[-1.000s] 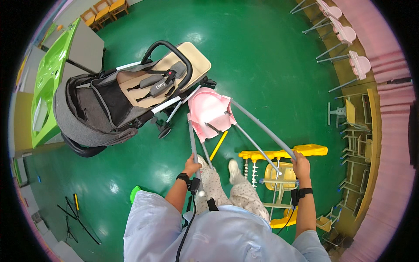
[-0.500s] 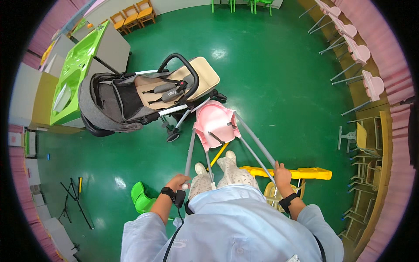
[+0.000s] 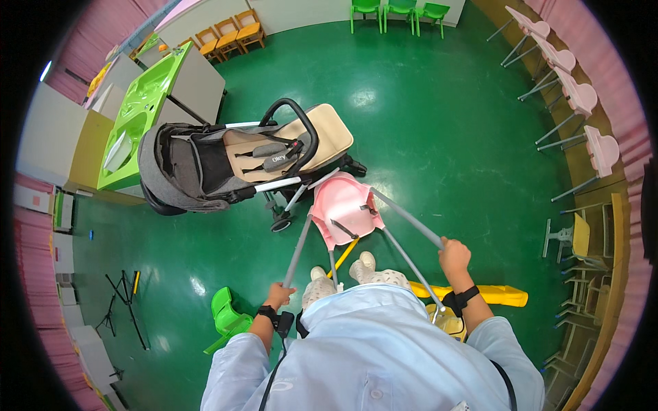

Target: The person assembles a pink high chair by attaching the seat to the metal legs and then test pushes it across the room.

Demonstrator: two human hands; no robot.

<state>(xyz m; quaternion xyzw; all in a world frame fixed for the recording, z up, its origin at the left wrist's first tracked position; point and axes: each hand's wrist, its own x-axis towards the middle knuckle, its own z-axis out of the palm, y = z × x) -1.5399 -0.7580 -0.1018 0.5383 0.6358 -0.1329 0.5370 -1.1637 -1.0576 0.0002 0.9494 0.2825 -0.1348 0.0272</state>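
Observation:
In front of me a pink high chair (image 3: pixel 344 205) is tipped so its long grey legs point back toward me. Black straps hang at its seat. My left hand (image 3: pixel 279 295) is closed around the end of the left leg, and my right hand (image 3: pixel 454 257) grips the end of the right leg. Two other legs run between my hands toward my body, their ends near my shirt. Just beyond the chair stands a grey and beige stroller (image 3: pixel 226 161), whose frame is very near the pink seat; whether they touch, I cannot tell.
A green plastic chair (image 3: pixel 226 314) lies by my left arm. To my right are a long yellow plastic piece (image 3: pixel 497 295) and a yellow seat (image 3: pixel 447 324). Pink high chairs (image 3: pixel 576 94) line the right wall. A green sink unit (image 3: pixel 142 96) stands far left; black tripods (image 3: pixel 125 299) stand left.
The view has shifted, so the room sits a little lower and further right. My right hand has moved outward and slightly forward. Both hands keep hold of the high chair's legs.

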